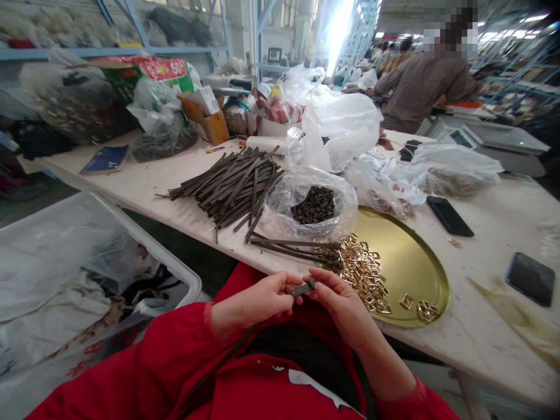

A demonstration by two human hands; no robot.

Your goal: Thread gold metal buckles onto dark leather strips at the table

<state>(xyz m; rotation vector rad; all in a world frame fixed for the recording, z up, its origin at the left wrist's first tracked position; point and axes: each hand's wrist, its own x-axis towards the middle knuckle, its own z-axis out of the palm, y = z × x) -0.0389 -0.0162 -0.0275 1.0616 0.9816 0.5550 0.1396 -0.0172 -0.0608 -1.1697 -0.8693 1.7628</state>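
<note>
My left hand (268,296) is closed on a narrow dark strap (301,289) near its end, above my lap; the strap's tail trails down across my red sleeve. With thumb and fingertips, my right hand (343,304) pinches a small dark strap loop (311,284) at that end. Just beyond, a few finished-looking straps (293,252) lie with thick looped ends over gold buckles (363,274) heaped on an oval gold tray (422,251). Behind them an open clear bag (277,204) holds many small dark loops (315,204). A pile of loose dark straps (231,184) lies to its left.
Two phones (450,216) lie at the right of the table (490,233). Plastic bags (345,119), boxes (212,125) and a blue notebook (105,159) line the back. A white bin (188,277) stands at left. A person (415,87) works beyond the table.
</note>
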